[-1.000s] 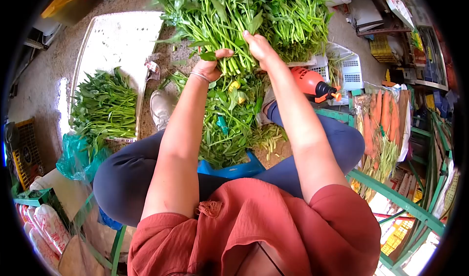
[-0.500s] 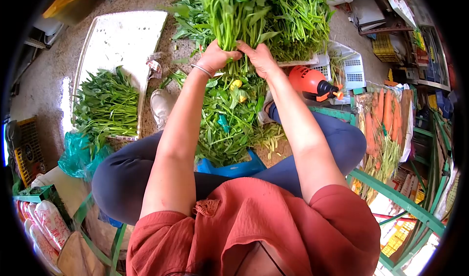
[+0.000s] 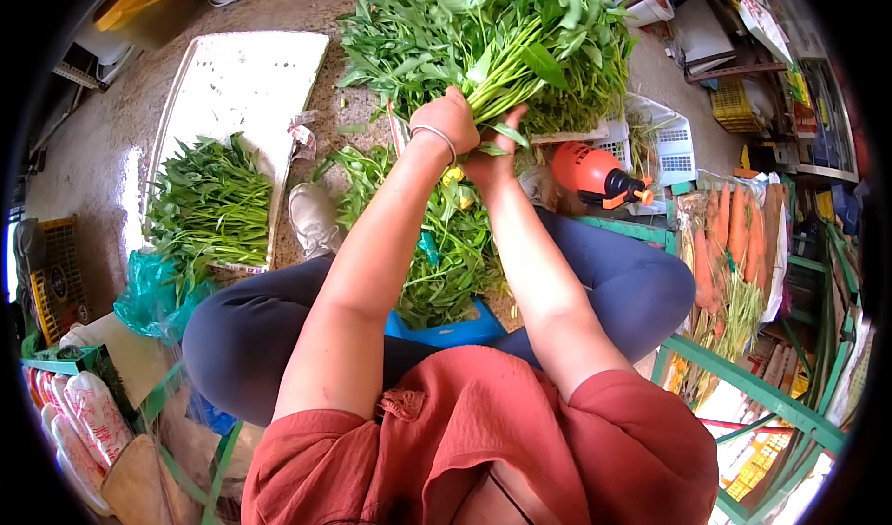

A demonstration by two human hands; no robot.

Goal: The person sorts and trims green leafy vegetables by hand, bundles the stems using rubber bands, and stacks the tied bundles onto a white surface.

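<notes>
My left hand (image 3: pixel 447 121), with a bangle at the wrist, is closed round the stems of a bunch of leafy greens (image 3: pixel 506 74) that looks like water spinach. The stems lean up and to the right, over a larger heap of greens (image 3: pixel 395 46). Close beside it, my right hand (image 3: pixel 495 160) grips at the lower stem ends, its thumb raised and a loose leaf across it; its fingers are partly hidden. Below my hands, between my legs, lies a pile of loose leaves and stems (image 3: pixel 455 269) with yellowish pieces in it.
At left, a white board (image 3: pixel 246 79) bears stacked greens (image 3: pixel 212 204), with a teal plastic bag (image 3: pixel 153 293) nearby. An orange spray bottle (image 3: pixel 590 172) and a white basket (image 3: pixel 674 139) stand at right, near carrots (image 3: pixel 734 228) and a green metal frame (image 3: pixel 757 386). A blue plastic edge (image 3: pixel 455 325) shows below.
The bunch has tilted from upright towards the right, over the heap. My left hand has moved right, and my right hand has dropped lower, close beside it.
</notes>
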